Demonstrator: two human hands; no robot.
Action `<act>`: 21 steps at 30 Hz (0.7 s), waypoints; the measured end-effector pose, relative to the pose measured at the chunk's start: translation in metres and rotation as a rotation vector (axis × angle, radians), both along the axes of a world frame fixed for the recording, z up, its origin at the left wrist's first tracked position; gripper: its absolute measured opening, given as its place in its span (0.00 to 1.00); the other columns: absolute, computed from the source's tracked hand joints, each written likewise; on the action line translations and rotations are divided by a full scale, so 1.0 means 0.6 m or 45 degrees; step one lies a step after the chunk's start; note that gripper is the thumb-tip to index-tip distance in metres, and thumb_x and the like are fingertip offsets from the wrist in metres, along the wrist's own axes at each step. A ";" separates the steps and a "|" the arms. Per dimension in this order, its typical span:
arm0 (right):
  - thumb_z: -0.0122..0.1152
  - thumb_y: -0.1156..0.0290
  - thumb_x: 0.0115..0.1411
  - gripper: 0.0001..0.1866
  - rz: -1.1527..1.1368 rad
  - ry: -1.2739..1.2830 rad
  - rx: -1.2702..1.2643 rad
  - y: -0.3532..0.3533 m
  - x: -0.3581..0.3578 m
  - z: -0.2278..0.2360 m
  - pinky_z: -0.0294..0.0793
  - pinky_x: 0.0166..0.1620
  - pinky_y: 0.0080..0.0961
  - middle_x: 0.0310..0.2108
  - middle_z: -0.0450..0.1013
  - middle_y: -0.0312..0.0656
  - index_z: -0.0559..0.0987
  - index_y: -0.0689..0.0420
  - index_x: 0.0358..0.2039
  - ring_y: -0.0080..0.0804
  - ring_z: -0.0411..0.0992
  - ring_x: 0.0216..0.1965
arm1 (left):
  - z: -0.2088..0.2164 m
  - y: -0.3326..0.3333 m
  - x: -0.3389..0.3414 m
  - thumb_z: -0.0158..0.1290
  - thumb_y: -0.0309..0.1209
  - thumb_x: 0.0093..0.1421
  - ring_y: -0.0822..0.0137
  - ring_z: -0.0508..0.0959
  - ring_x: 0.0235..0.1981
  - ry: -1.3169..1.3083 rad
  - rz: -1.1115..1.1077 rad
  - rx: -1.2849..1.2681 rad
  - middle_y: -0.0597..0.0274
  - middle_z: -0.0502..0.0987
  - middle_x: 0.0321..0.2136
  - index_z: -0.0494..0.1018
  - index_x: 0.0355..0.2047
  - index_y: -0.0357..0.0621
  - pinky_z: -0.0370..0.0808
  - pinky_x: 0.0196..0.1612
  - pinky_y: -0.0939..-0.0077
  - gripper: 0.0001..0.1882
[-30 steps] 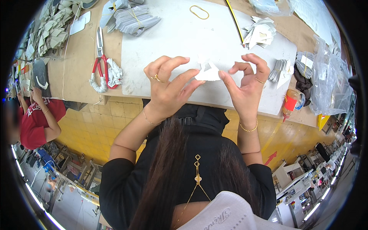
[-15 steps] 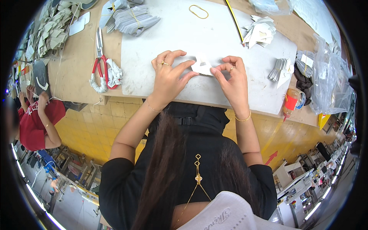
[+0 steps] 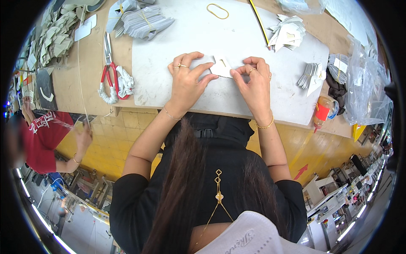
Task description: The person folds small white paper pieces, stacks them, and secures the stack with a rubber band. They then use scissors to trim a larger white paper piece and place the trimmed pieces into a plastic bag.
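Note:
A small white cut piece with a notch-shaped opening lies between my hands on the pale work board. My left hand pinches its left edge between thumb and index finger. At its right edge, my right hand grips with thumb and curled fingers. The lower edge looks ridged, as if several layers lie together. Beyond my right hand sits a fanned stack of similar white pieces.
Red-handled shears lie left of the board. Around it are banded grey bundles, a rubber band, a striped pencil, an orange-brown bottle and a clear plastic bag. A co-worker in red works at left.
The white piece has turned slightly and tilted between my fingers, with my hands still at its two edges. The co-worker's arm at left has swung toward the right.

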State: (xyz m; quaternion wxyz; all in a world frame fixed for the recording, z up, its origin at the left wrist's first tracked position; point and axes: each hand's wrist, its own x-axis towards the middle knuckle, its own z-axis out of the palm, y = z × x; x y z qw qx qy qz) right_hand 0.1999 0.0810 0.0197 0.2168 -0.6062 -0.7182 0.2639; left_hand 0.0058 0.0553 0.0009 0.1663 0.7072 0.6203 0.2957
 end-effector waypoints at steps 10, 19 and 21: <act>0.70 0.68 0.52 0.08 -0.003 -0.007 0.003 0.001 -0.003 0.000 0.58 0.49 0.35 0.44 0.70 0.40 0.83 0.59 0.26 0.34 0.65 0.45 | 0.003 0.002 0.000 0.70 0.39 0.43 0.61 0.67 0.52 -0.016 0.007 -0.023 0.65 0.74 0.47 0.84 0.36 0.50 0.59 0.54 0.64 0.19; 0.71 0.68 0.52 0.08 -0.003 -0.028 0.009 0.001 -0.003 -0.002 0.57 0.48 0.36 0.44 0.70 0.39 0.83 0.59 0.26 0.33 0.64 0.44 | 0.002 0.001 -0.001 0.70 0.39 0.44 0.61 0.67 0.53 -0.007 0.002 -0.033 0.65 0.74 0.47 0.84 0.38 0.51 0.58 0.54 0.65 0.19; 0.71 0.67 0.52 0.08 -0.005 -0.032 0.007 0.001 -0.003 -0.003 0.57 0.48 0.36 0.44 0.69 0.39 0.83 0.59 0.26 0.33 0.64 0.44 | 0.001 0.001 -0.001 0.70 0.39 0.44 0.62 0.66 0.53 -0.004 -0.001 -0.030 0.65 0.74 0.48 0.84 0.38 0.51 0.58 0.54 0.65 0.20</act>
